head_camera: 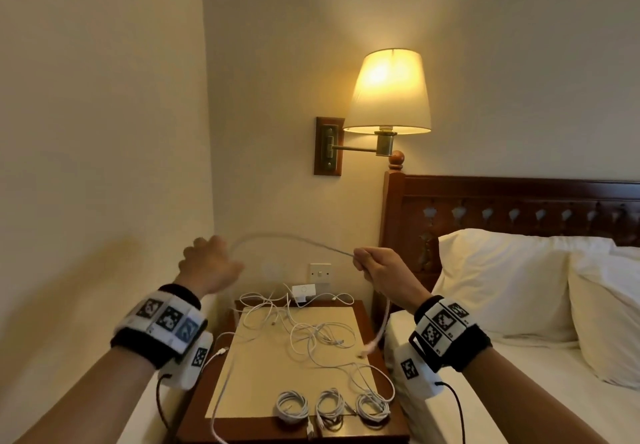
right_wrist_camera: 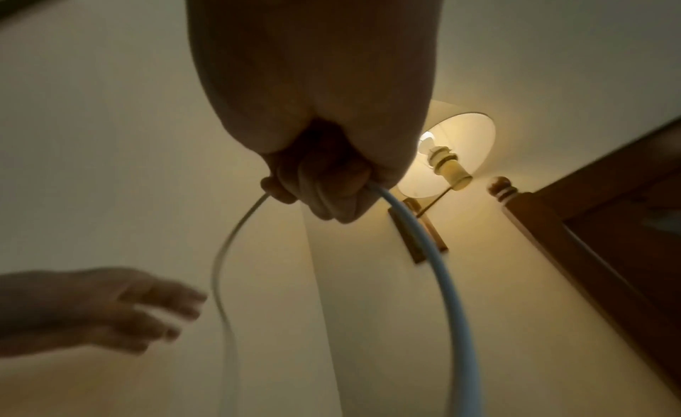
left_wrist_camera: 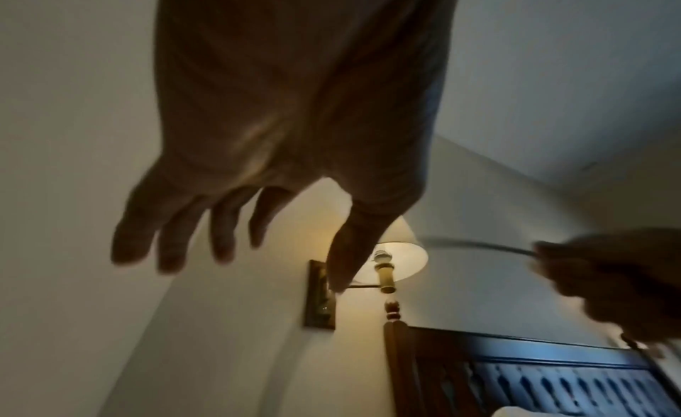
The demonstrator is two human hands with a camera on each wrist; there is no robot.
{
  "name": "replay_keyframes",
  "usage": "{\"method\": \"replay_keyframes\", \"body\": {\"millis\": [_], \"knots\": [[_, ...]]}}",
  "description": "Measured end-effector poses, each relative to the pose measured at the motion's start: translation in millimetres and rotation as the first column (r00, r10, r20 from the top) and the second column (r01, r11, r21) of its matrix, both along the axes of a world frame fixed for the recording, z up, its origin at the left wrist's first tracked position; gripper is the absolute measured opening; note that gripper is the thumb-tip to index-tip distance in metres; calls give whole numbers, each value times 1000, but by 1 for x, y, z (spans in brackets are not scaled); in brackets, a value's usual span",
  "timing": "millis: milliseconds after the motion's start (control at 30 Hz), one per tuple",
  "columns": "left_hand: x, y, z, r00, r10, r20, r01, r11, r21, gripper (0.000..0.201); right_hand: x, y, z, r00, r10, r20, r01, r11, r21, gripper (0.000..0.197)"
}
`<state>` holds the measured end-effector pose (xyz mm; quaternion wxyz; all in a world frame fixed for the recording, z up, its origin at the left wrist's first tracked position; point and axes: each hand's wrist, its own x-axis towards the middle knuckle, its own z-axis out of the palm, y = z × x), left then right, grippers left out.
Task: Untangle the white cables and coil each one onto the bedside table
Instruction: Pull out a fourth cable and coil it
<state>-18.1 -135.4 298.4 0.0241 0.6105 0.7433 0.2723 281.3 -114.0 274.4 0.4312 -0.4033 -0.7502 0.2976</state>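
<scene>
White cable (head_camera: pixel 298 241) light, limp, slick; arcs at 12 o'clock above bedside table (head_camera: pixel 381 419). Right hand (head_camera: pixel 379 269) fist-clamps it; left hand (head_camera: pixel 209 263) spread, empty. Best hold: near plug end, loose loops.

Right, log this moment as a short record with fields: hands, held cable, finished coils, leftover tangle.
right hand: grips one white cable, raised above the bedside table
left hand: fingers spread, holding nothing
held cable: arcs toward the left hand; other end hangs down
finished coils: three in a row at the table's near edge
tangle: loose white cables on the tabletop
</scene>
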Motion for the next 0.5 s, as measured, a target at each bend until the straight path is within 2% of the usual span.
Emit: {"method": "replay_keyframes", "body": {"millis": [33, 67, 100, 167, 200, 267, 300, 400, 500], "knots": [[10, -4, -3, 996, -70, -62, 70, 998, -4, 68, -5, -1, 3, 999, -10, 33, 9, 1000, 25, 37], [22, -10, -6, 980, -191, -64, 195, 978, 76, 82, -11, -2, 7, 997, -15, 72, 12, 999, 35, 38], [37, -16, -8, 938, -344, -48, 348, 923, 165, 85, -17, -3, 10, 994, -14, 105, 11, 999, 34, 38], [68, -27, -17, 827, -560, -36, 553, 802, 224, 70, -30, -8, 16, 993, 17, 121, -19, 1000, 15, 39], [80, -28, -22, 793, -608, -31, 597, 767, 235, 58, -35, -10, 19, 993, 46, 106, -46, 999, 0, 38], [91, -24, -29, 762, -645, 61, 586, 726, 361, 24, -40, -14, 25, 994, 95, 48, -93, 995, -42, 37], [91, -22, -30, 751, -653, 98, 558, 707, 435, 16, -41, -16, 27, 993, 117, 18, -116, 991, -70, 37], [82, -16, -24, 817, -569, 95, 435, 715, 548, 23, -35, -21, 29, 984, 155, -85, -169, 967, -191, 37], [70, -7, -13, 862, -497, 100, 349, 724, 595, 23, -28, -27, 28, 958, 165, -232, -234, 921, -310, 37]]}}
